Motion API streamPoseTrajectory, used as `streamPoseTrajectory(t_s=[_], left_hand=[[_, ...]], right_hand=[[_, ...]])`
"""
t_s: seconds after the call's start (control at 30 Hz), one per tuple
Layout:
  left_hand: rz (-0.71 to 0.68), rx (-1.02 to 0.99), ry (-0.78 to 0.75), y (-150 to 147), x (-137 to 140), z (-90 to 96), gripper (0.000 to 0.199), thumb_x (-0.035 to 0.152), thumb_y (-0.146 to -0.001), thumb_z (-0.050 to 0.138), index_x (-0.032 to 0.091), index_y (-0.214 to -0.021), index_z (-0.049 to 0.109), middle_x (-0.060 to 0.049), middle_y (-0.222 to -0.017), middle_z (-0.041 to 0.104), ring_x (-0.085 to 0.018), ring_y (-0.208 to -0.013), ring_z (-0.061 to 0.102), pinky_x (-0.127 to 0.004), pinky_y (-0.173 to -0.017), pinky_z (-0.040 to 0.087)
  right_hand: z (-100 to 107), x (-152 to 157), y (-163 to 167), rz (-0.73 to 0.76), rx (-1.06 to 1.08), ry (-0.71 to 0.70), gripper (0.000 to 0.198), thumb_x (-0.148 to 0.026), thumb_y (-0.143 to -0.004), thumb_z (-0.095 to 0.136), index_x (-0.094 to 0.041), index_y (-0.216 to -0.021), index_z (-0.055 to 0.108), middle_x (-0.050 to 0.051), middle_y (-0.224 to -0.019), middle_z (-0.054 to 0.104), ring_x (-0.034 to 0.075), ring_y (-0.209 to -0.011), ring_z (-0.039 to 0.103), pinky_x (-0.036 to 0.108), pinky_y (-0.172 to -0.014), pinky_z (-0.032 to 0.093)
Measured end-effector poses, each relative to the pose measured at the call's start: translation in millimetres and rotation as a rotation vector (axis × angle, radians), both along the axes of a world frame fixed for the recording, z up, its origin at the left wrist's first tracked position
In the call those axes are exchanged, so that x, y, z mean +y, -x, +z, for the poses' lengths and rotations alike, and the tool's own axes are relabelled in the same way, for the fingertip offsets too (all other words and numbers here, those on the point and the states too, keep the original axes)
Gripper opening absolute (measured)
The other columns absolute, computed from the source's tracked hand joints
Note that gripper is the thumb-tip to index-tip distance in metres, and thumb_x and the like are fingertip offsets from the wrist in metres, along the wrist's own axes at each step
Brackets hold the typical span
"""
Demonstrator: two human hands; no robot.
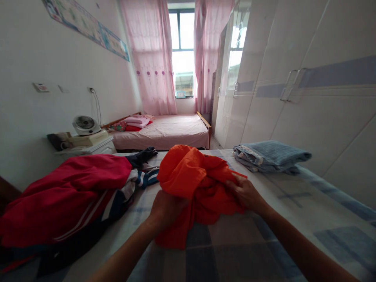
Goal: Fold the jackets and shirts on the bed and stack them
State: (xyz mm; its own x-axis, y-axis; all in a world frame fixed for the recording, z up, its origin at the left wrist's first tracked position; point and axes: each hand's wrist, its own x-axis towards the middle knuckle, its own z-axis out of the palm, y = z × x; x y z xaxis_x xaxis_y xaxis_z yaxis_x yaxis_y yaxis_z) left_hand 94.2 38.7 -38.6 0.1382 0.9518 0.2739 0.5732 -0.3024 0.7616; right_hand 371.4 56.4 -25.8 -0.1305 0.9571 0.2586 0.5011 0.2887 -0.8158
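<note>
A bright orange garment point(202, 180) lies bunched up on the checked bedsheet point(229, 250) in front of me; its kind cannot be made out from the folds. My left hand point(169, 209) grips its near left part, with the fingertips hidden under the cloth. On the other side, my right hand point(245, 192) pinches the garment's right edge between thumb and fingers. To the left rests a heap of clothes, with a red garment with white stripes point(79, 180) on top. Folded blue denim point(273, 154) sits at the far right of the bed.
Beyond this bed stands a second bed point(167, 131) with pink bedding, below a window with pink curtains point(149, 58). A small fan point(86, 123) sits on a white cabinet point(102, 147) by the left wall. White wardrobes point(279, 58) line the right side.
</note>
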Motion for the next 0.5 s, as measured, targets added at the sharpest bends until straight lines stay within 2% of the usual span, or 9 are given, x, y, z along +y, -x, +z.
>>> streamPoseTrajectory(t_s=[0.1,0.2,0.3,0.4,0.5], left_hand=[[0.025,-0.28,0.043,-25,27,7.7,0.04,0.045,-0.069,0.066,0.018,-0.098,0.064,-0.01,-0.108,0.066,-0.033,-0.108,0.054,-0.042,-0.094,0.037],[0.047,-0.435,0.037,-47,44,8.2,0.038,0.038,-0.073,0.06,0.015,-0.103,0.058,-0.01,-0.108,0.065,-0.025,-0.102,0.059,-0.034,-0.087,0.046],[0.112,-0.577,0.061,-51,45,15.5,0.033,0.027,-0.074,0.05,0.014,-0.104,0.054,-0.009,-0.098,0.067,-0.021,-0.088,0.064,-0.031,-0.075,0.051],[0.166,-0.649,0.088,-30,42,46.2,0.031,0.02,-0.07,0.045,0.015,-0.098,0.056,-0.004,-0.075,0.067,-0.019,-0.071,0.064,-0.03,-0.062,0.053],[0.188,-0.658,0.087,13,44,95.3,0.027,0.014,-0.062,0.045,0.011,-0.085,0.06,-0.001,-0.059,0.061,-0.02,-0.061,0.063,-0.033,-0.058,0.053]], right_hand=[[22,-13,25,0.111,0.151,-0.007,0.035,-0.043,-0.085,0.049,-0.019,-0.107,0.061,0.003,-0.103,0.068,0.022,-0.094,0.061,0.033,-0.081,0.05],[40,-30,42,0.216,0.235,0.034,0.036,-0.044,-0.085,0.05,-0.019,-0.11,0.059,0.004,-0.105,0.067,0.021,-0.094,0.061,0.034,-0.082,0.051],[57,-43,38,0.196,0.357,0.057,0.04,-0.044,-0.083,0.054,-0.02,-0.114,0.058,0.004,-0.106,0.068,0.022,-0.096,0.062,0.035,-0.083,0.052],[82,-47,11,0.048,0.494,0.008,0.045,-0.044,-0.08,0.058,-0.021,-0.119,0.056,0.006,-0.107,0.068,0.025,-0.096,0.064,0.038,-0.08,0.055],[111,-43,-30,-0.18,0.584,-0.073,0.045,-0.041,-0.078,0.058,-0.026,-0.12,0.055,0.008,-0.109,0.068,0.027,-0.093,0.066,0.038,-0.073,0.057]])
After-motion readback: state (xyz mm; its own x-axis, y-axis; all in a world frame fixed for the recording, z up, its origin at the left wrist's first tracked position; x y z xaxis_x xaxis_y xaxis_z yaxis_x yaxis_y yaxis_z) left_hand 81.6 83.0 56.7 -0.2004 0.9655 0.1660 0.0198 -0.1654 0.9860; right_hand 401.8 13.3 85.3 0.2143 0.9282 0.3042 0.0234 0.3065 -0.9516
